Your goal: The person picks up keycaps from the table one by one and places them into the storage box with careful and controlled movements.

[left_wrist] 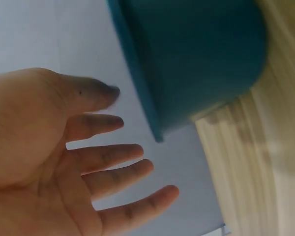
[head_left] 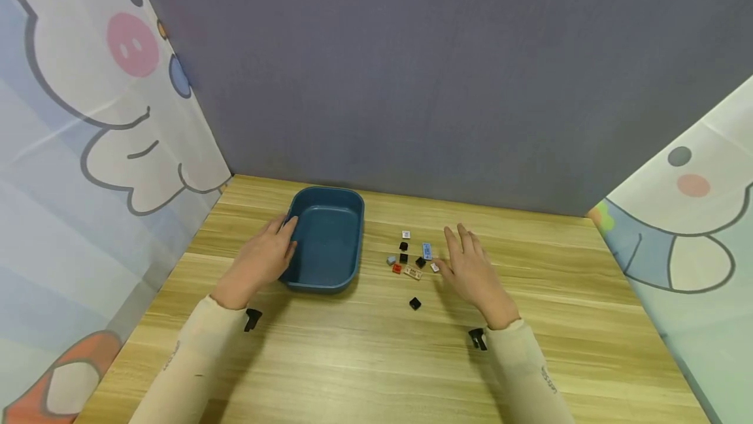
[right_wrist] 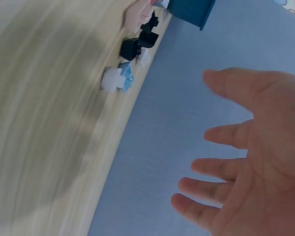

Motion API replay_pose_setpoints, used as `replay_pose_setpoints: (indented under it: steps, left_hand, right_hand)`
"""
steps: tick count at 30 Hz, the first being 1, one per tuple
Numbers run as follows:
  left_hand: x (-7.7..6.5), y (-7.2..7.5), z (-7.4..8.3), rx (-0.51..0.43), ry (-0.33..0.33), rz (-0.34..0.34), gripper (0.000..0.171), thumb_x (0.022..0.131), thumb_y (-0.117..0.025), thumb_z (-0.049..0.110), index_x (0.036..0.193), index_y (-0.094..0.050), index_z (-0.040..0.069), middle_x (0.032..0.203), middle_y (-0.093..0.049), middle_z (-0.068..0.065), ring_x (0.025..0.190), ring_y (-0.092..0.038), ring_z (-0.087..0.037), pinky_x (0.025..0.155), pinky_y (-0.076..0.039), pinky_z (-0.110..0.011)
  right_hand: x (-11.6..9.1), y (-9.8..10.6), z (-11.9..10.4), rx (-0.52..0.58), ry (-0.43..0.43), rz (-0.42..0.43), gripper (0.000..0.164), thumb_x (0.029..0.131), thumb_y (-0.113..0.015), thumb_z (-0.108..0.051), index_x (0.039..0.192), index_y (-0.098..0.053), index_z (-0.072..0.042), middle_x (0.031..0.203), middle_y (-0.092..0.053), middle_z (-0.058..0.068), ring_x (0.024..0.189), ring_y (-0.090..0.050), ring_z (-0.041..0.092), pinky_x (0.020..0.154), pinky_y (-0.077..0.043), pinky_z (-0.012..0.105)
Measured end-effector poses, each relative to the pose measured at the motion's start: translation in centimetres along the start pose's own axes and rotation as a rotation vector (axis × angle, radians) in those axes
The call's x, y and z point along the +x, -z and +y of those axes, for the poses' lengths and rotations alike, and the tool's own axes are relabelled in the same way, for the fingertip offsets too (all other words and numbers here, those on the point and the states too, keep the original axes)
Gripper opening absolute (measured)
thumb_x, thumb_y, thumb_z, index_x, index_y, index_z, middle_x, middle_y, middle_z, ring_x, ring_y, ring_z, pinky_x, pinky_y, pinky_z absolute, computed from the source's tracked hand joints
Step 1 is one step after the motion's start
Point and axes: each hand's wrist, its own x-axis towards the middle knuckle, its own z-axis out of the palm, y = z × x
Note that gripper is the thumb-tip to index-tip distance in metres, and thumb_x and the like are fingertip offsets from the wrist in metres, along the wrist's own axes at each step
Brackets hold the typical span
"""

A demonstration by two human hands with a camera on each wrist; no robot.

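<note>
A dark blue-green plastic bin (head_left: 327, 241) stands on the wooden table, left of centre. At its left rim hovers my left hand (head_left: 263, 254), fingers spread and nothing held; the left wrist view has the fingertips apart from the bin wall (left_wrist: 201, 59). Small keycap-like pieces lie to the bin's right, among them a red one (head_left: 397, 268), a beige one (head_left: 414, 272), a long blue one (head_left: 427, 251) and several black ones. My right hand (head_left: 470, 272) is just right of them, above the table, its fingers extended and its palm bare. Nearest its thumb is a white piece (head_left: 435, 267).
One black piece (head_left: 415, 303) lies nearer the front, away from the cluster. A grey panel (head_left: 412, 84) rises behind the table (head_left: 353, 365), and cartoon-printed cloths hang at both sides. A black clip-like part (head_left: 252, 319) shows by the left wrist, another (head_left: 478, 339) by the right.
</note>
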Motion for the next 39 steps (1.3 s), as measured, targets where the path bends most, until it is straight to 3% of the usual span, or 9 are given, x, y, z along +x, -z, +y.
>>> replay_pose_setpoints:
  steps: [5,8,12,16,21,25,34,39]
  left_hand:
    - [0.0,-0.4,-1.0,-0.020,0.005,-0.018,0.048,0.094,-0.046,0.008,0.136,-0.033,-0.012,0.134,-0.037,-0.031,0.119,-0.038,-0.045,0.094,-0.035,-0.052]
    - [0.1,-0.6,-1.5,-0.039,0.014,-0.026,0.046,0.094,-0.044,0.005,0.135,-0.034,-0.012,0.126,-0.045,-0.031,0.112,-0.046,-0.044,0.090,-0.039,-0.051]
    - [-0.1,-0.8,-2.0,-0.068,0.016,-0.053,0.047,0.093,-0.045,0.004,0.135,-0.035,-0.013,0.117,-0.052,-0.032,0.099,-0.054,-0.042,0.079,-0.045,-0.050]
    - [-0.1,-0.9,-2.3,-0.086,0.010,-0.075,0.047,0.092,-0.048,0.003,0.134,-0.035,-0.014,0.110,-0.057,-0.030,0.084,-0.060,-0.035,0.070,-0.048,-0.044]
    - [0.1,-0.6,-2.4,-0.118,-0.004,-0.099,0.047,0.091,-0.047,0.001,0.134,-0.034,-0.015,0.078,-0.060,-0.018,0.057,-0.052,-0.020,0.054,-0.044,-0.034]
    - [0.2,-0.3,-2.5,-0.136,-0.022,-0.110,0.046,0.092,-0.047,0.000,0.133,-0.034,-0.015,0.056,-0.044,-0.003,0.045,-0.041,-0.015,0.047,-0.037,-0.030]
    - [0.2,-0.2,-2.4,-0.156,0.002,-0.117,0.046,0.092,-0.049,0.001,0.134,-0.036,-0.013,0.058,-0.045,-0.002,0.045,-0.040,-0.015,0.047,-0.036,-0.029]
    - [0.3,0.0,-2.3,-0.137,0.001,-0.098,0.045,0.091,-0.051,0.001,0.132,-0.039,-0.013,0.075,-0.056,-0.013,0.057,-0.048,-0.020,0.053,-0.042,-0.033]
  right_hand:
    - [-0.1,-0.7,0.9,-0.019,0.040,0.001,0.058,0.090,-0.061,-0.019,0.136,-0.037,0.006,0.129,-0.040,0.030,0.116,-0.040,0.044,0.093,-0.034,0.055]
    - [-0.1,-1.3,1.3,-0.024,0.037,-0.036,0.050,0.088,-0.062,-0.015,0.128,-0.046,0.008,0.116,-0.050,0.028,0.105,-0.049,0.040,0.086,-0.042,0.051]
    - [-0.1,-1.9,1.8,0.000,-0.012,-0.114,0.047,0.085,-0.064,-0.015,0.125,-0.050,0.007,0.113,-0.052,0.026,0.101,-0.051,0.037,0.083,-0.045,0.048]
    - [0.0,-2.4,2.1,0.051,-0.032,-0.137,0.041,0.084,-0.066,-0.016,0.120,-0.055,0.002,0.108,-0.054,0.020,0.096,-0.054,0.033,0.080,-0.046,0.046]
    - [0.4,-3.0,2.2,0.128,-0.008,-0.141,0.030,0.085,-0.066,-0.019,0.110,-0.060,-0.003,0.096,-0.058,0.007,0.086,-0.056,0.022,0.073,-0.047,0.039]
    - [0.7,-3.3,2.1,0.141,0.000,-0.132,0.026,0.086,-0.066,-0.020,0.107,-0.061,-0.004,0.092,-0.057,0.004,0.082,-0.055,0.019,0.071,-0.047,0.037]
    - [1.3,-3.8,2.0,0.124,0.013,-0.118,0.019,0.084,-0.066,-0.013,0.103,-0.063,-0.007,0.089,-0.057,0.002,0.079,-0.054,0.016,0.069,-0.047,0.035]
    - [1.4,-3.9,2.1,0.120,0.022,-0.104,0.017,0.083,-0.066,-0.008,0.101,-0.064,-0.006,0.089,-0.058,0.003,0.079,-0.054,0.018,0.069,-0.048,0.036]
